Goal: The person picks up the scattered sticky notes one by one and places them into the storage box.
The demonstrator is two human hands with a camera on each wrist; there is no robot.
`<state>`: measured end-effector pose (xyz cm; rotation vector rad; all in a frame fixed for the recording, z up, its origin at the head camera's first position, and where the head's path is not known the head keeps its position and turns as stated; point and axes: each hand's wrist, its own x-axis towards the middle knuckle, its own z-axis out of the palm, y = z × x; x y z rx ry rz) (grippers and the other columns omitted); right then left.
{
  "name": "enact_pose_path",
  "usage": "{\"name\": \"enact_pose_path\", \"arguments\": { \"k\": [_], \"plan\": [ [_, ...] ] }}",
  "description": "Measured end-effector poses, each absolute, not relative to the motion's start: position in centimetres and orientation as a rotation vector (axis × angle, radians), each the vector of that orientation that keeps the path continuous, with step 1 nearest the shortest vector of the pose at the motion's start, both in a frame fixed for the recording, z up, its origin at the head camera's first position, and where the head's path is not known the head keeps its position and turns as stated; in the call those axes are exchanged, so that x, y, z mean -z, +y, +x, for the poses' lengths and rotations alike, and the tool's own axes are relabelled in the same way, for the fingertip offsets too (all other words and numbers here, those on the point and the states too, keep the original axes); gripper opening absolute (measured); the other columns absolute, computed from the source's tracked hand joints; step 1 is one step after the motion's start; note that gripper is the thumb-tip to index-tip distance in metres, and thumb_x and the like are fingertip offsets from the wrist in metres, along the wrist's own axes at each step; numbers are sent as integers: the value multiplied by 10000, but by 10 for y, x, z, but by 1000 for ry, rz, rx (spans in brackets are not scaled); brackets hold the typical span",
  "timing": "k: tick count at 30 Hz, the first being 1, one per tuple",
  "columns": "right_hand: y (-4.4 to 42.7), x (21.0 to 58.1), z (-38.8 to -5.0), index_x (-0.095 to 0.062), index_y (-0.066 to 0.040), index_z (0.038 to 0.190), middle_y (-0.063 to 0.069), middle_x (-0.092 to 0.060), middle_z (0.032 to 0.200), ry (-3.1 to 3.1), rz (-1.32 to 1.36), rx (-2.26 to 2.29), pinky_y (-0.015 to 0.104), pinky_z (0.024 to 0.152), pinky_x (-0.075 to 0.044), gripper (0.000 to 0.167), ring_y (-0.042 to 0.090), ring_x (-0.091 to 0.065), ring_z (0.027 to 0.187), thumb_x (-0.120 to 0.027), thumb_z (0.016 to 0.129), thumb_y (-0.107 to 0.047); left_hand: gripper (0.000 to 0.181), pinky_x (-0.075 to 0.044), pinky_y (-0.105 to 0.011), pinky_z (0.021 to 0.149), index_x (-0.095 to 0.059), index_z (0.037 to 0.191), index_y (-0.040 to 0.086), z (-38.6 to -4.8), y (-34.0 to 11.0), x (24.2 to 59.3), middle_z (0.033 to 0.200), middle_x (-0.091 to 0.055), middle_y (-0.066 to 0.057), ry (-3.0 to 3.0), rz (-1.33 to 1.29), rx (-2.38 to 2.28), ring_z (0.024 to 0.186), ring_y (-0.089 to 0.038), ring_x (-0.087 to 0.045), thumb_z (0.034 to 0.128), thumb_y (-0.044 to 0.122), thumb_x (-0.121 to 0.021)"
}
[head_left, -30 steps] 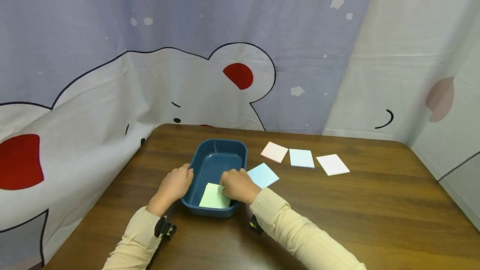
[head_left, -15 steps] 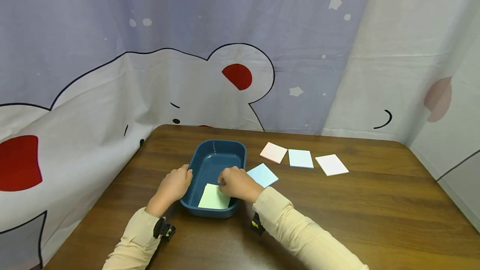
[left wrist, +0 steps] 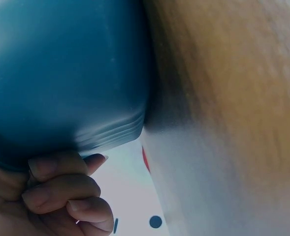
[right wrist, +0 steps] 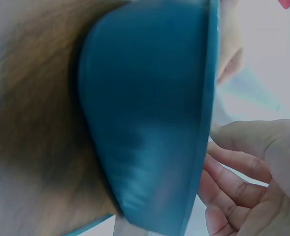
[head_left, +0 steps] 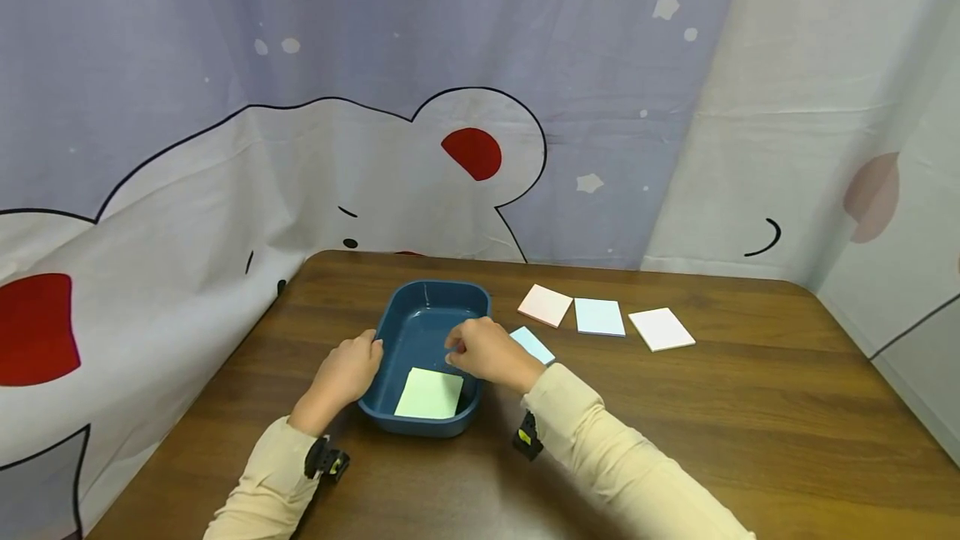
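A dark blue plastic bin (head_left: 420,332) stands on the wooden table, also large in the left wrist view. Near its front end, a pale green square note pad (head_left: 429,394) lies flat on the bin's bottom. My left hand (head_left: 348,369) grips the bin's left rim; in the left wrist view its fingers (left wrist: 66,191) are curled at the wall. Above the bin's right side hovers my right hand (head_left: 491,352), with nothing in its loosely bent fingers (right wrist: 238,162). Partly behind that hand, a light blue note pad (head_left: 534,345) lies beside the bin.
Farther back on the table (head_left: 750,407) lie a pink note pad (head_left: 545,306), a pale blue one (head_left: 599,317) and a white one (head_left: 662,329), in a row to the right of the bin. A printed curtain (head_left: 600,107) hangs behind the table.
My right hand has let go of the green note pad and risen up and to the right, now covering more of the light blue pad. The left hand stays on the bin's rim.
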<state>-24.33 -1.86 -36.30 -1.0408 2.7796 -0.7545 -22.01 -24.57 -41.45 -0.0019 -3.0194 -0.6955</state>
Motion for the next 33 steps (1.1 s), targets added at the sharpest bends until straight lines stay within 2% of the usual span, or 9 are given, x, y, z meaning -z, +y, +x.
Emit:
{"name": "enact_pose_path", "arguments": {
  "k": [7, 12, 19, 24, 33],
  "plan": [
    [-6, 358, -248, -710, -6, 1085, 99, -718, 962, 2771, -976, 791, 297, 691, -545, 234, 137, -651, 788, -668, 893, -133, 440, -496, -562, 855, -465, 1323, -121, -219, -246, 414, 1220, -596, -307, -3022, -7, 695, 1039, -457, -617, 1028, 191, -368],
    [6, 352, -250, -713, 3, 1062, 91, -710, 901, 2808, -937, 805, 294, 671, -525, 221, 118, -607, 701, -679, 880, -118, 436, -497, -563, 845, -471, 1312, -123, -220, -246, 414, 1207, -600, -310, -3018, -16, 689, 1025, -458, -620, 1025, 188, -371],
    [36, 345, -262, -722, -11, 1016, 76, -714, 887, 2901, -853, 759, 320, 707, -524, 202, 163, -643, 793, -696, 860, -136, 449, -492, -567, 860, -462, 1326, -117, -221, -248, 416, 1223, -594, -307, -3018, -12, 692, 1043, -458, -615, 1028, 203, -359],
    [62, 345, -272, -727, -25, 969, 51, -697, 841, 2952, -834, 712, 316, 701, -502, 173, 154, -624, 775, -687, 858, -152, 446, -490, -572, 856, -466, 1322, -117, -221, -249, 417, 1219, -595, -308, -3018, -4, 690, 1039, -463, -615, 1025, 200, -362],
    [102, 345, -282, -703, 28, 1060, 108, -721, 892, 3014, -685, 695, 376, 746, -523, 292, 213, -665, 832, -666, 849, -170, 440, -494, -572, 843, -476, 1310, -118, -221, -248, 418, 1200, -604, -308, -3010, -14, 682, 1024, -463, -620, 1023, 198, -368]
  ]
}}
